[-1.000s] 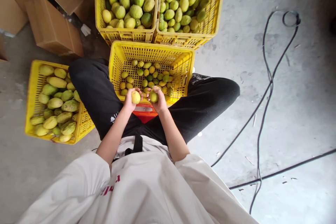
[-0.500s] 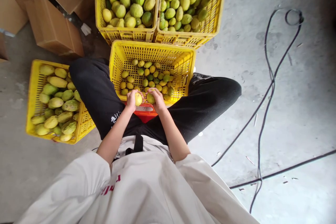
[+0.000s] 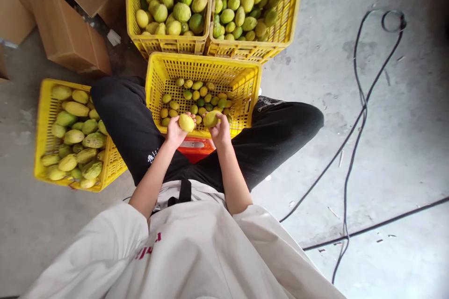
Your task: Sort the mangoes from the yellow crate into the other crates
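My left hand (image 3: 174, 132) cradles a yellow lemon (image 3: 186, 123) in its upturned palm and fingers. A longer, yellow-green lemon (image 3: 211, 118) is gripped in my right hand (image 3: 221, 132), with the thumb along its side. Both hands hover over the near rim of a yellow plastic crate (image 3: 205, 61) between my knees. Inside that crate, several small yellow and green lemons (image 3: 200, 102) lie loose on the slatted bottom. The two held lemons are close together but apart. Below the hands, a red object (image 3: 194, 154) with a grey inset shows between my thighs.
Beyond the middle crate stand a full left crate (image 3: 168, 46) and a full right crate (image 3: 250, 47). Another yellow crate (image 3: 115, 168) of larger, elongated fruit is beside my left leg. Cardboard boxes (image 3: 66, 28) lie at upper left. A black cable (image 3: 365, 107) loops across the floor on the right.
Both hands have moved slightly up toward the crate, and my right hand has shifted to the right. The lemons now show more fully, my right hand's one turned lengthwise.
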`<state>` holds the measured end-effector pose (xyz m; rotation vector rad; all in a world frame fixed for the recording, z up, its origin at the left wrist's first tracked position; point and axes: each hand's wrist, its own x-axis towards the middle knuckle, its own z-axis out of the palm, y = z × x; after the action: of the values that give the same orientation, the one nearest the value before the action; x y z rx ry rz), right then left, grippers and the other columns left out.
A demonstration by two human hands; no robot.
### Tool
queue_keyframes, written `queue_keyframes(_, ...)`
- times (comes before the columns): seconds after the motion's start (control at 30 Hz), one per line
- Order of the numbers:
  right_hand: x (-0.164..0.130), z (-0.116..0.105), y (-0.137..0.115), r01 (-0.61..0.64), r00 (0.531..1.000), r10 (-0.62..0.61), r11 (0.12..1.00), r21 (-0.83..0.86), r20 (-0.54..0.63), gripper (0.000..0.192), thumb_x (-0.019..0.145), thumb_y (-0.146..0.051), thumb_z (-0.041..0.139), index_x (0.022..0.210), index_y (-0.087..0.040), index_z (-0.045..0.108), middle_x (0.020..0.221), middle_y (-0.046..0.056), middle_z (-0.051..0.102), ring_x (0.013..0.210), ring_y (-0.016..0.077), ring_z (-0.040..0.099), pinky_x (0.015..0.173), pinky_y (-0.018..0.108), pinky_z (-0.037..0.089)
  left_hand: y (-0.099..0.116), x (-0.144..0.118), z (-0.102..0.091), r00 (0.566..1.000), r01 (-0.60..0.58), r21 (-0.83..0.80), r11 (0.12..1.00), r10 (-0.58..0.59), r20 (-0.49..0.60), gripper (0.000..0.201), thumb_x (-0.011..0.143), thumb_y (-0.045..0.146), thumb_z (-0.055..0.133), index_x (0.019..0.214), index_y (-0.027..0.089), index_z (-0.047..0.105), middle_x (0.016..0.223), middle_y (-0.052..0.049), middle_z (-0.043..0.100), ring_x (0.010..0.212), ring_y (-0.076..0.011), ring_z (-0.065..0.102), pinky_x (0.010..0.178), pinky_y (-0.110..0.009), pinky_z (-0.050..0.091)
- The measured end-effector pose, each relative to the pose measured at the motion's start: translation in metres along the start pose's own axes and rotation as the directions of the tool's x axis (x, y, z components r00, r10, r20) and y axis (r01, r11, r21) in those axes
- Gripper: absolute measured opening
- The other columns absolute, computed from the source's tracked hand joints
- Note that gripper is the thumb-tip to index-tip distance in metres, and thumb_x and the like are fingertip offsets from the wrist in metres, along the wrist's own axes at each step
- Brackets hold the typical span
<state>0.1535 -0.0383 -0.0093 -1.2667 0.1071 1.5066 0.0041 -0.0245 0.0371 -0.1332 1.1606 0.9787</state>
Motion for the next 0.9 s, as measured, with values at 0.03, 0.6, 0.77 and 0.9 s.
queue_keyframes(0.03,-0.001,0.000,-0.001,-0.002,1.000,0.002,1.000,-0.011,-0.016,0.022,0.089,-0.039,0.078,0.096,-0.027,0.062,0.087,0.001,0.075,0.080,0.0201,0.076,0.068,0.030,0.068,0.000,0.000,0.000,1.000,-0.002,-0.015,1.000,0.003,0.010,0.035,0.112,0.032,0.050,0.091,0.016,0.075,0.087,-0.010,0.080,0.087,-0.0208,0.082,0.080,-0.028,0.064)
queue_keyframes(0.6,-0.011,0.003,0.007,-0.119,0.967,0.165,0.966,-0.228,0.195,0.024,0.079,-0.032,0.080,0.098,-0.026,0.067,0.085,-0.003,0.072,0.070,0.0175,0.071,0.058,0.027,0.060,-0.015,0.013,-0.017,0.998,-0.053,0.183,0.982,0.047,0.033,0.020,0.086,0.030,0.088,0.083,0.019,0.072,0.080,-0.002,0.075,0.072,-0.0140,0.073,0.063,-0.022,0.055)
queue_keyframes(0.77,-0.012,0.006,0.007,-0.198,0.956,0.210,0.977,-0.077,0.205,0.021,0.085,-0.033,0.068,0.105,-0.028,0.063,0.091,0.002,0.077,0.097,0.0287,0.081,0.078,0.040,0.074,-0.010,0.013,-0.015,0.997,-0.061,0.071,0.996,0.064,-0.033,0.023,0.095,0.041,0.077,0.088,0.020,0.072,0.085,-0.007,0.078,0.103,-0.0266,0.084,0.089,-0.033,0.067)
queue_keyframes(0.9,-0.013,0.010,0.004,-0.141,0.983,0.133,0.989,0.049,0.130,0.014,0.089,-0.032,0.063,0.102,-0.028,0.063,0.093,0.004,0.080,0.109,0.0303,0.083,0.086,0.045,0.076,-0.003,0.005,-0.011,0.997,-0.068,-0.072,0.995,0.066,-0.038,0.021,0.103,0.034,0.058,0.102,0.019,0.073,0.101,-0.011,0.083,0.116,-0.0276,0.084,0.097,-0.036,0.069)
